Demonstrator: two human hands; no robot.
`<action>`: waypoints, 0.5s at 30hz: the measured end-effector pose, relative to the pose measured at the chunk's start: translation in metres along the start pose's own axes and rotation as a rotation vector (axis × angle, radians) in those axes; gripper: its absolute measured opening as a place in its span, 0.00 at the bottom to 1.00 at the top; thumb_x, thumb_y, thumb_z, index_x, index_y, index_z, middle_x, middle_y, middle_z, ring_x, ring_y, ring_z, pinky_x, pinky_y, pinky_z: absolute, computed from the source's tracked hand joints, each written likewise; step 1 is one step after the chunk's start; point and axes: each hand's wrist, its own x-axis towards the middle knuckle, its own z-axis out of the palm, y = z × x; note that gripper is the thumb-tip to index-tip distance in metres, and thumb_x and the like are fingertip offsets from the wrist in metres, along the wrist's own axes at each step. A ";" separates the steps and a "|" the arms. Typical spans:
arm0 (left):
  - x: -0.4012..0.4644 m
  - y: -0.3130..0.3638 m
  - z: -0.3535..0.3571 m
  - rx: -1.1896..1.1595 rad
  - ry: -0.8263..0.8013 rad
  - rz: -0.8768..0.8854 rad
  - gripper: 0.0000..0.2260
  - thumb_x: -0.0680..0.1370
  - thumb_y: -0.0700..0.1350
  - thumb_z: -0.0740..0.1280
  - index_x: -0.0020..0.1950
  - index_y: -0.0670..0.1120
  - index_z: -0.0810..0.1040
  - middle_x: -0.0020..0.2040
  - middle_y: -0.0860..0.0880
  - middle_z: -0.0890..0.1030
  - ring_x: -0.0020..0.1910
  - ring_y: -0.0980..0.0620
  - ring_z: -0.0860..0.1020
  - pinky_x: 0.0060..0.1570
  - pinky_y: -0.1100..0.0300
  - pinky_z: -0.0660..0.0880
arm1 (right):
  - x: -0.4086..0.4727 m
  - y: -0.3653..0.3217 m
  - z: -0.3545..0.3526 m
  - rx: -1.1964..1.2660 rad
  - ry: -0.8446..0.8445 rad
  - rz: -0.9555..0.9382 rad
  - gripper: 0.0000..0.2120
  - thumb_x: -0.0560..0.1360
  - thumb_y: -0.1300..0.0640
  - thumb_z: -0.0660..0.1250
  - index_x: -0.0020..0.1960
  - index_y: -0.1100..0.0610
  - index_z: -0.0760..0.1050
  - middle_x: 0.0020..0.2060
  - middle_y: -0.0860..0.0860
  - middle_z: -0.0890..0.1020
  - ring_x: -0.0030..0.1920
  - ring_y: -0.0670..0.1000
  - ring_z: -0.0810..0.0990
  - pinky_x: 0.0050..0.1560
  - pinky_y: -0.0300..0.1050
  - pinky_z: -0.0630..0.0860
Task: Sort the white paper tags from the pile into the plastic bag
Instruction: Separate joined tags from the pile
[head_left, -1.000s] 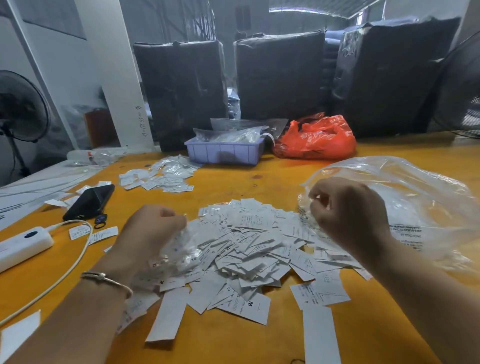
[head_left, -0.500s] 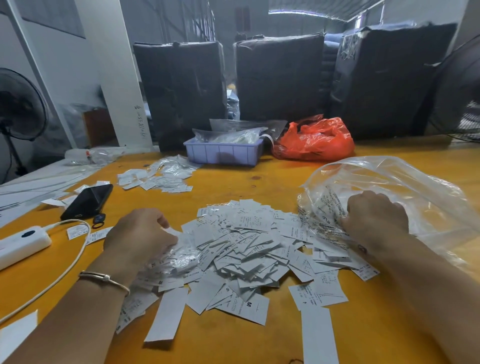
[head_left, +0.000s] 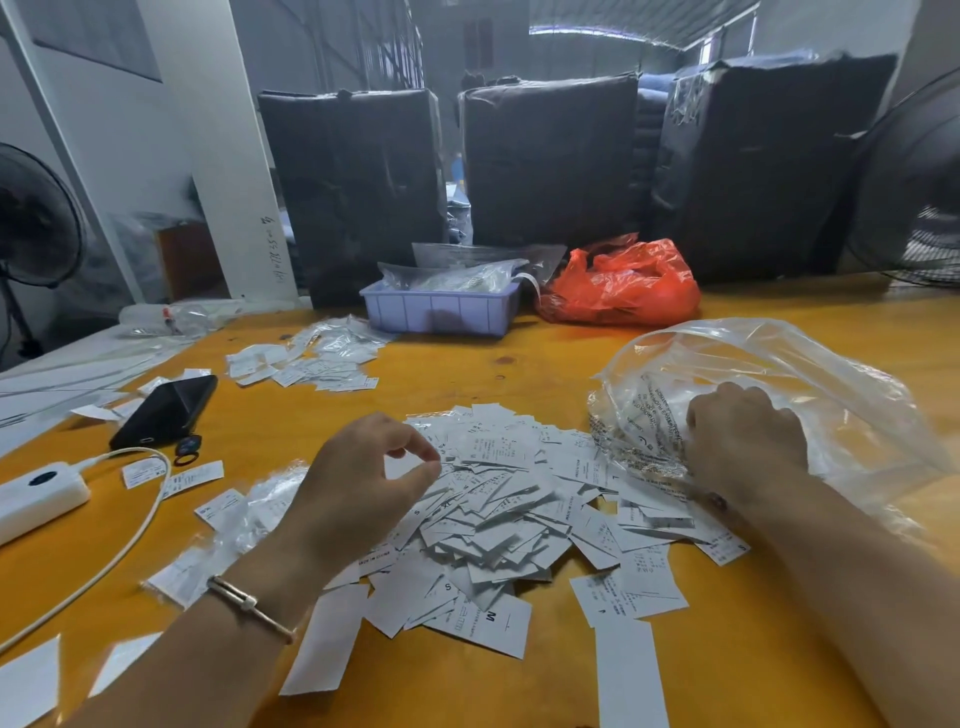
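On the worktop (head_left: 519, 364), most of the tags (head_left: 498, 499) lie in the pile before you; few show inside the plastic bag (head_left: 779, 374). Your right hand (head_left: 743, 441) is curled at the bag mouth, contents unclear; your left hand (head_left: 363, 483) hovers loosely curled, empty.

- An orange bench (head_left: 467, 374) is seen.
- A black phone (head_left: 165, 411) is laid at the left, near a white power bank (head_left: 39, 496) with its cable (head_left: 132, 535).
- A lilac tray (head_left: 439, 312) is set beside a red plastic bag (head_left: 623, 286).
- Three dark wrapped bales (head_left: 550, 161) are stood behind.
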 end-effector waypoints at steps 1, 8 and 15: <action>0.000 0.000 0.001 -0.011 -0.005 0.005 0.01 0.76 0.48 0.72 0.45 0.55 0.81 0.48 0.59 0.78 0.50 0.61 0.74 0.44 0.60 0.71 | 0.001 0.001 0.000 0.018 0.027 0.006 0.07 0.76 0.58 0.61 0.50 0.55 0.77 0.49 0.53 0.77 0.51 0.55 0.71 0.48 0.47 0.66; -0.001 -0.003 0.005 -0.013 -0.038 0.012 0.02 0.76 0.49 0.72 0.45 0.56 0.82 0.47 0.61 0.78 0.50 0.63 0.74 0.48 0.58 0.75 | 0.001 -0.001 -0.003 0.160 0.158 0.004 0.10 0.78 0.58 0.62 0.45 0.59 0.81 0.45 0.55 0.80 0.50 0.58 0.74 0.47 0.49 0.68; -0.001 -0.005 0.008 -0.021 -0.063 0.006 0.02 0.76 0.49 0.72 0.44 0.56 0.81 0.47 0.61 0.79 0.50 0.63 0.74 0.49 0.57 0.76 | 0.001 -0.002 -0.006 0.375 0.282 0.016 0.08 0.72 0.60 0.73 0.36 0.60 0.77 0.36 0.57 0.81 0.35 0.57 0.74 0.35 0.43 0.66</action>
